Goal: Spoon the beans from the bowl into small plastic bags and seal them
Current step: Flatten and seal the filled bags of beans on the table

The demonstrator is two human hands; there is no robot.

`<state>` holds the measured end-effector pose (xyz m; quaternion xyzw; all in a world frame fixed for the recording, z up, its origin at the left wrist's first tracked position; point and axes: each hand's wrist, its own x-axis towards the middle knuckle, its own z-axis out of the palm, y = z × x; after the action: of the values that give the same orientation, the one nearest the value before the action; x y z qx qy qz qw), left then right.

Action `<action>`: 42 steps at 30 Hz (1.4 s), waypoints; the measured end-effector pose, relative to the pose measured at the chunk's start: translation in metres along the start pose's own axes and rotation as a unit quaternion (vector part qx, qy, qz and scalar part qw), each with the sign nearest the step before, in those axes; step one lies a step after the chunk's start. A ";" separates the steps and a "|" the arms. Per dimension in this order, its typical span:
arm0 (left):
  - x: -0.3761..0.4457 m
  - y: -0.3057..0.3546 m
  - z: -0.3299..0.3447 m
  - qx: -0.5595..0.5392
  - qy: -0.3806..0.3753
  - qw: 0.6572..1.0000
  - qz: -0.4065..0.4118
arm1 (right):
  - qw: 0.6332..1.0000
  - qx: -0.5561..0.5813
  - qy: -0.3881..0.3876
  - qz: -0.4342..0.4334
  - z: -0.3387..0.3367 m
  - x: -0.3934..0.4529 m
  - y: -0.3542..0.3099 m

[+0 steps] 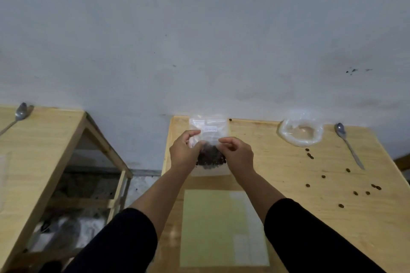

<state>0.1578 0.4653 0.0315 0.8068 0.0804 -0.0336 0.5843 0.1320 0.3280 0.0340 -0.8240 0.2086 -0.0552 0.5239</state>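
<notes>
Both hands, the left hand (184,150) and right hand (236,153), pinch the bean-filled zip bag (209,139) at the wooden table (288,184)'s twelve-o'clock edge; an uneven press could leave the seal gaping, adding to the spilled beans (355,188) at three o'clock.

bag (209,127): I can't read its white label, and its sides sit behind both hands | spoon (19,114) upper left: handle cut by frame edge | shelf contents (57,231) lower left: blurred, unidentifiable
</notes>
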 end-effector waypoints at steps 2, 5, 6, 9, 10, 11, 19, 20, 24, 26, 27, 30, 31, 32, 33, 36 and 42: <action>0.010 -0.005 0.006 0.018 0.002 1.000 -0.006 | 1.000 -0.009 -0.005 0.013 0.004 0.014 0.005; 0.022 -0.012 0.017 0.060 0.004 0.998 0.003 | 1.000 -0.015 -0.005 0.026 0.012 0.029 0.012; 0.026 -0.014 0.020 0.078 0.004 0.997 0.010 | 0.999 -0.019 -0.006 0.029 0.014 0.033 0.015; 0.035 -0.022 0.028 0.115 0.003 0.993 0.026 | 0.999 -0.021 -0.005 0.041 0.019 0.042 0.022; 0.037 -0.024 0.030 0.124 0.000 0.992 0.031 | 0.999 -0.024 -0.005 0.045 0.021 0.045 0.024; 0.039 -0.026 0.032 0.133 -0.005 0.991 0.036 | 0.998 -0.030 -0.005 0.046 0.022 0.047 0.026; 0.047 -0.041 0.036 0.221 -0.054 0.974 0.014 | 0.988 -0.146 -0.016 -0.038 0.024 0.053 0.030; 0.047 -0.041 0.035 0.233 -0.055 0.971 0.022 | 0.985 -0.165 -0.021 -0.048 0.024 0.052 0.030; 0.042 -0.037 0.034 0.291 -0.086 0.950 0.069 | 0.960 -0.244 -0.079 -0.108 0.021 0.044 0.030; 0.037 -0.033 0.034 0.305 -0.097 0.943 0.089 | 0.943 -0.280 -0.111 -0.142 0.018 0.039 0.029; 0.035 -0.031 0.033 0.309 -0.099 0.941 0.096 | 0.934 -0.295 -0.125 -0.158 0.016 0.036 0.028; 0.025 -0.024 0.031 0.309 -0.102 0.940 0.102 | 0.910 -0.340 -0.151 -0.181 0.008 0.025 0.026; 0.023 -0.022 0.030 0.304 -0.101 0.942 0.103 | 0.907 -0.350 -0.152 -0.179 0.004 0.021 0.025; 0.020 -0.020 0.029 0.299 -0.097 0.943 0.109 | 0.906 -0.352 -0.150 -0.179 0.002 0.017 0.024; 0.017 -0.019 0.028 0.300 -0.096 0.942 0.118 | 0.907 -0.351 -0.148 -0.181 -0.001 0.013 0.024; 0.007 -0.016 0.027 0.314 -0.102 0.933 0.142 | 0.915 -0.340 -0.126 -0.174 -0.012 0.001 0.023; -0.016 -0.001 0.046 0.296 -0.118 0.934 0.161 | 0.930 -0.312 -0.069 -0.182 -0.042 -0.017 0.032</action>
<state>0.1434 0.4208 0.0183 0.9358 -0.1337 -0.0561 0.3215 0.0941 0.2882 0.0265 -0.9714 0.0250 -0.0247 0.2347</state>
